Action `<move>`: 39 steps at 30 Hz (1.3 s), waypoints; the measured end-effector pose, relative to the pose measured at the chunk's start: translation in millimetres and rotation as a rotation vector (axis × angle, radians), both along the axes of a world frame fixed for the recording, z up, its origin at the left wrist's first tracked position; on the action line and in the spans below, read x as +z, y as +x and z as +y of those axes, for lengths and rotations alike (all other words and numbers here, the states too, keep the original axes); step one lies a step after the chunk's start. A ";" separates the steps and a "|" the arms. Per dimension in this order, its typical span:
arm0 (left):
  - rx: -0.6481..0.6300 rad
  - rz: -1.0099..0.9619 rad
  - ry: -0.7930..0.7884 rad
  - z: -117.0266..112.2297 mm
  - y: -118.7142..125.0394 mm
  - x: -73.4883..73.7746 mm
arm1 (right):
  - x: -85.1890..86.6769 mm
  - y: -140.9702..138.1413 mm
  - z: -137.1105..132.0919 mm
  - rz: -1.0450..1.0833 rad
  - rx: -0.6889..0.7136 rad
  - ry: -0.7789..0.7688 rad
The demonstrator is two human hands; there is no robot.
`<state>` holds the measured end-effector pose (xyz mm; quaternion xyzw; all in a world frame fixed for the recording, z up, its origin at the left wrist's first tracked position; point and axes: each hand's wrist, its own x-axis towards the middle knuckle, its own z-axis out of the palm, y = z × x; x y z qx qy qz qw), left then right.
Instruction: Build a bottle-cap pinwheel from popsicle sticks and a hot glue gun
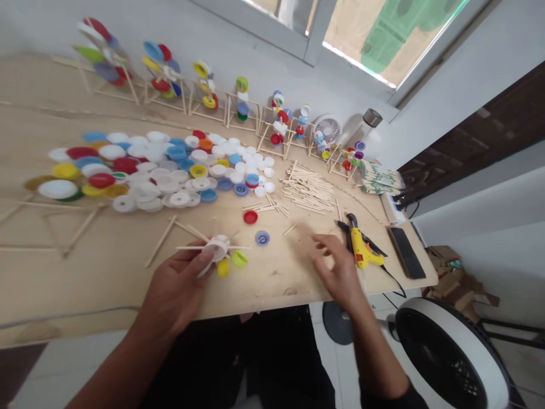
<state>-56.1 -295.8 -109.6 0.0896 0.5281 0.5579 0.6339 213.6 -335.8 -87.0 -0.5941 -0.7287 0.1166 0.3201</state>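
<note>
My left hand (181, 289) pinches a small wheel built from a white hub (216, 247) with thin wooden sticks poking out around it. A yellow cap (223, 267) and a lime-green cap (239, 259) sit on two of its spokes. Just beyond the wheel, a red bottle cap (250, 217) and a blue bottle cap (263, 238) lie on the table. My right hand (336, 264) hovers above the wood with curled fingers, thumb and index apart, nothing visible between them. Close to its right is a yellow glue gun (363, 250); a short stick (290, 229) lies to its left.
Many coloured caps (166, 182) cover the left middle of the table (264, 284). Cut sticks (309, 187) are heaped beside them. Several finished cap wheels on stick frames (164, 76) line the wall. A phone (406, 253) rests near the right edge, above a floor fan (447, 355).
</note>
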 end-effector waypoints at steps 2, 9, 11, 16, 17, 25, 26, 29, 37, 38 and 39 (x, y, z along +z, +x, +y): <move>-0.006 0.010 0.017 -1.0 -2.1 0.0 | -12.2 -37.0 12.8 0.045 0.041 -0.079; 0.014 0.083 0.049 -5.5 -12.4 -4.4 | -28.4 -90.2 46.7 -0.198 0.013 -0.222; 0.012 0.089 0.038 -4.9 -13.1 -6.2 | -29.6 -91.9 51.0 -0.244 0.014 -0.246; -0.065 0.130 0.068 -2.7 -13.7 -10.6 | -31.5 -79.7 54.2 0.059 0.082 -0.257; -0.085 0.140 0.083 -2.8 -14.1 -11.4 | -30.6 -76.2 53.9 0.178 0.107 -0.275; -0.162 0.218 0.161 -6.2 -17.3 -19.6 | -12.1 -69.9 49.5 0.654 0.322 -0.562; -0.166 0.222 0.164 -6.4 -17.5 -20.1 | -10.7 -71.0 49.7 0.664 0.328 -0.589; -0.176 0.232 0.168 -6.7 -18.4 -20.9 | -8.9 -73.6 51.4 0.674 0.333 -0.639; -0.194 0.324 0.207 -6.9 -19.7 -22.3 | -8.0 -76.6 54.6 0.627 0.326 -0.663; -0.193 0.329 0.203 -6.9 -19.4 -21.9 | -7.8 -76.9 54.5 0.622 0.330 -0.654; -0.191 0.325 0.196 -6.9 -19.1 -21.3 | -7.8 -77.3 54.5 0.617 0.336 -0.642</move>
